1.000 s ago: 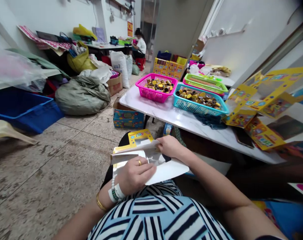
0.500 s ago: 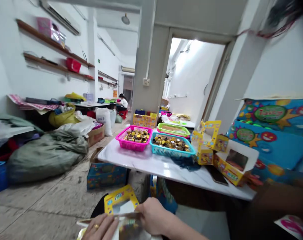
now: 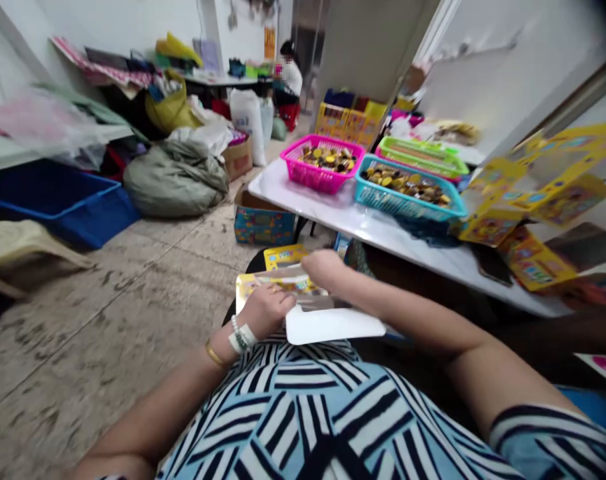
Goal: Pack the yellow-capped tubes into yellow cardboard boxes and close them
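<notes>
On my lap lies a flat, unfolded cardboard box (image 3: 327, 323), white inside with a yellow printed outside and a clear window. My left hand (image 3: 265, 310) grips its near left edge, fingers curled over the card. My right hand (image 3: 325, 269) is closed on the far edge, pressing a flap. Both hands are blurred by motion. A bead bracelet and a gold bangle sit on my left wrist.
A white table (image 3: 333, 220) on the right carries a pink basket (image 3: 320, 175), a blue basket (image 3: 407, 205) and a green basket (image 3: 417, 155), plus folded yellow boxes (image 3: 527, 193). On the floor are a printed carton (image 3: 263, 223), grey sacks (image 3: 175, 177) and a blue crate (image 3: 57, 203). Another person sits far back (image 3: 290, 73).
The camera tipped up toward the doorway, then back down to my lap. My hands stay on the flat box; the right hand has shifted along its far edge.
</notes>
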Action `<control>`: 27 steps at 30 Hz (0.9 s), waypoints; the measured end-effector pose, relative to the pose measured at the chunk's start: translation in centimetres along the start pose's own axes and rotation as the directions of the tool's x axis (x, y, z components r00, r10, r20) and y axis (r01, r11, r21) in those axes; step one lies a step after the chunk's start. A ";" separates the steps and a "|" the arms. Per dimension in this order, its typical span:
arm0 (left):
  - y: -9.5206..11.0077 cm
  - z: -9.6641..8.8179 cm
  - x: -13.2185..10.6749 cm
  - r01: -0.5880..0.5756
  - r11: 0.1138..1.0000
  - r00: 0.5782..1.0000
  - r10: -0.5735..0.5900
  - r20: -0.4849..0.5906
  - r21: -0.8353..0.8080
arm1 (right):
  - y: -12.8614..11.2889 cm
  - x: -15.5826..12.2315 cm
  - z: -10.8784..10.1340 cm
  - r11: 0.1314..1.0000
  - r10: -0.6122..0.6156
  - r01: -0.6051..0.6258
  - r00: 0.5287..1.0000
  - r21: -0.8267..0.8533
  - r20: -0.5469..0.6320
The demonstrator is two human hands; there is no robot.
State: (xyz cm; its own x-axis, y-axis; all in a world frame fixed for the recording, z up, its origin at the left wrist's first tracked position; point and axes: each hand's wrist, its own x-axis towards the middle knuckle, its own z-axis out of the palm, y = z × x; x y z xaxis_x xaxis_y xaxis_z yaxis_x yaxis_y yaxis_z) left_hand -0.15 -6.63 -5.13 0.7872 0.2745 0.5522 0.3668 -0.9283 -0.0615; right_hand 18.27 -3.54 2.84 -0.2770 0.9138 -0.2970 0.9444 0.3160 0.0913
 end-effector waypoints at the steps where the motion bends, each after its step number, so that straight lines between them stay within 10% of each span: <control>1: 0.4 0.2 -0.4 -0.015 0.999 0.999 0.017 0.040 -0.040 | 1.0 0.8 -0.2 0.999 0.036 -0.036 0.999 -0.004 -0.012; 9: 0.4 -1.6 -0.4 0.076 0.981 0.997 -0.074 0.016 -0.181 | 5.7 3.0 -0.1 0.951 0.048 -0.003 0.989 0.309 -0.139; 13: -2.9 -2.9 1.2 0.379 0.869 0.901 -0.424 -0.086 -0.318 | 7.0 1.7 0.9 0.564 -0.030 0.199 0.975 0.801 -0.221; 17: -7.9 -2.2 2.5 0.638 0.443 0.577 -0.817 0.009 -0.630 | 7.7 0.2 4.1 0.226 0.256 0.156 0.943 0.961 -0.214; 20: -11.7 -1.2 3.1 0.588 0.084 0.373 -0.911 0.178 -0.805 | 7.2 -0.9 7.3 0.276 0.374 0.194 0.881 0.941 -0.291; 23: -13.8 -0.6 3.7 0.421 -0.210 0.278 -0.896 0.346 -0.882 | 6.1 -2.1 9.4 0.465 0.389 0.251 0.804 0.849 -0.451; 27: -14.1 0.3 3.9 0.377 -0.470 0.272 -0.767 0.581 -0.798 | 4.4 -2.9 9.0 0.614 0.274 0.366 0.733 0.699 -0.623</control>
State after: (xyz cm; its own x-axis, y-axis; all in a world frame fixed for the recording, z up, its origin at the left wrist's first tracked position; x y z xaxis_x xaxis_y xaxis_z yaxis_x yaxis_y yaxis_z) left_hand -2.09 7.58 -2.42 0.2209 0.9326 -0.2855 -0.2711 0.3399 0.9005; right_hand 24.86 -7.11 -4.42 -0.0551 0.9149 0.3999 0.6023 0.3499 -0.7175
